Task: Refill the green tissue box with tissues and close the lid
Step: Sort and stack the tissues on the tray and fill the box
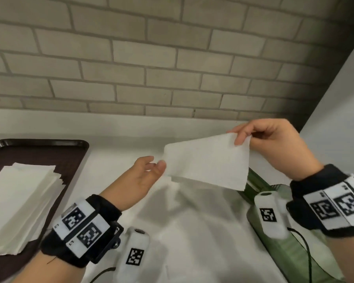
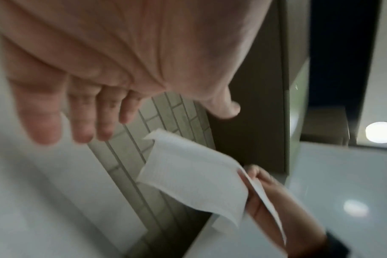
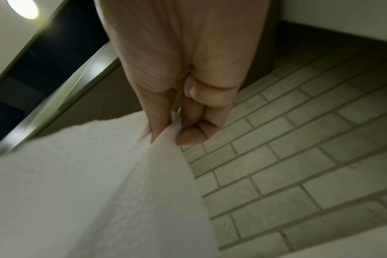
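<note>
A white tissue [image 1: 208, 162] hangs in the air above the counter. My right hand [image 1: 260, 137] pinches its upper right corner between thumb and fingers, seen close in the right wrist view, right hand [image 3: 175, 136] on tissue [image 3: 88, 192]. My left hand [image 1: 149, 170] is just left of the tissue's left edge, palm up and fingers straight, holding nothing; in the left wrist view the left hand [image 2: 95, 129] is apart from the tissue [image 2: 194, 178]. The green tissue box [image 1: 278, 237] lies low at the right, partly hidden by my right wrist.
A dark brown tray [image 1: 39, 152] at the left holds a stack of white tissues [image 1: 18, 205]. A brick wall [image 1: 151, 58] runs along the back of the white counter [image 1: 172, 231]. A plain wall [image 1: 339, 111] closes the right side.
</note>
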{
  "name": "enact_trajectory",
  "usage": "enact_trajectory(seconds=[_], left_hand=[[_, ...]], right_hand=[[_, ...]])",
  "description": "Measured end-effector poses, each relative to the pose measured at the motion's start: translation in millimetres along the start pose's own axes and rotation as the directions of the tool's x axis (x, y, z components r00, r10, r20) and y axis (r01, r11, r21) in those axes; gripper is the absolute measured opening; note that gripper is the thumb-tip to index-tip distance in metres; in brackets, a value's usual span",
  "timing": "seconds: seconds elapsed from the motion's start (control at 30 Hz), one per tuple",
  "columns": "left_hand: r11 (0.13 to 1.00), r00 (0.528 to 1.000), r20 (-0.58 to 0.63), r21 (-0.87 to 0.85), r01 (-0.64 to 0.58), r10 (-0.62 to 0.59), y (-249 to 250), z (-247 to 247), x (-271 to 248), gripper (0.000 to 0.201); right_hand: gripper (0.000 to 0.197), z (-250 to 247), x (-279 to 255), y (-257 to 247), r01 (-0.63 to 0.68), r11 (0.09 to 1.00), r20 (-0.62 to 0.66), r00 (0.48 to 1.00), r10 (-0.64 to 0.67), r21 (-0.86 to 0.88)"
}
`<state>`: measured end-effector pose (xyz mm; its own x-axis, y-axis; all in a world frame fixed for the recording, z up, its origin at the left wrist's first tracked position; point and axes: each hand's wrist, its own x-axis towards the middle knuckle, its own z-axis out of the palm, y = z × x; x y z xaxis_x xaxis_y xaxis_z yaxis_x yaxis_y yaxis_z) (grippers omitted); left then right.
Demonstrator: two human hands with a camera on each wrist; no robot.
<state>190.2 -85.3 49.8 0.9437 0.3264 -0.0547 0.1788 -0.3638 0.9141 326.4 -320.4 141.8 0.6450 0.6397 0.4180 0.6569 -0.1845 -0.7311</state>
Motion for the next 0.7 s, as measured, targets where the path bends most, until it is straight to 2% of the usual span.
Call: enact_trajectory(seconds=[0.17, 0.27, 0.33, 0.43, 0.47, 0.53, 0.57, 0.63, 0.7], left_hand=[[0.980, 0.995, 0.077, -0.196, -0.041, 0.057, 28, 33, 12, 0.078], [0.924, 0.984, 0.166, -0.383, 0.007, 0.061, 40, 58, 20, 0.067], [0.892, 0.974, 0.224, -0.448, 0.062, 0.045, 46, 72, 26, 0.064], [0.877, 0.958, 0.287, -0.456, 0.151, -0.016, 55, 89, 33, 0.074], [0.874, 0.955, 0.295, -0.456, 0.167, -0.028, 57, 95, 37, 0.074], [0.866, 0.956, 0.292, -0.468, 0.174, -0.035, 63, 109, 40, 0.049], [0.862, 0.954, 0.299, -0.474, 0.178, -0.032, 67, 115, 40, 0.037], [0.876, 0.952, 0.307, -0.459, 0.147, 0.001, 73, 126, 43, 0.027], [0.907, 0.953, 0.299, -0.414, 0.078, 0.055, 77, 135, 45, 0.024]], right_hand=[[0.045, -16, -46, 18, 0.032, 0.985, -0.132, 0.991, -0.009, 0.172], [0.040, -25, -70, 28, 0.025, 0.978, -0.178, 0.984, 0.013, 0.208], [0.041, -31, -84, 37, 0.036, 0.978, -0.211, 0.977, 0.008, 0.205], [0.031, -43, -103, 44, 0.029, 0.987, -0.232, 0.973, 0.008, 0.158], [0.038, -48, -109, 47, 0.012, 0.990, -0.236, 0.972, 0.022, 0.141], [0.052, -58, -120, 49, -0.014, 0.993, -0.234, 0.971, 0.041, 0.114], [0.053, -62, -125, 49, -0.024, 0.993, -0.227, 0.973, 0.049, 0.113], [0.050, -71, -133, 53, -0.038, 0.992, -0.237, 0.969, 0.065, 0.119], [0.037, -77, -139, 56, -0.045, 0.988, -0.241, 0.967, 0.080, 0.147]])
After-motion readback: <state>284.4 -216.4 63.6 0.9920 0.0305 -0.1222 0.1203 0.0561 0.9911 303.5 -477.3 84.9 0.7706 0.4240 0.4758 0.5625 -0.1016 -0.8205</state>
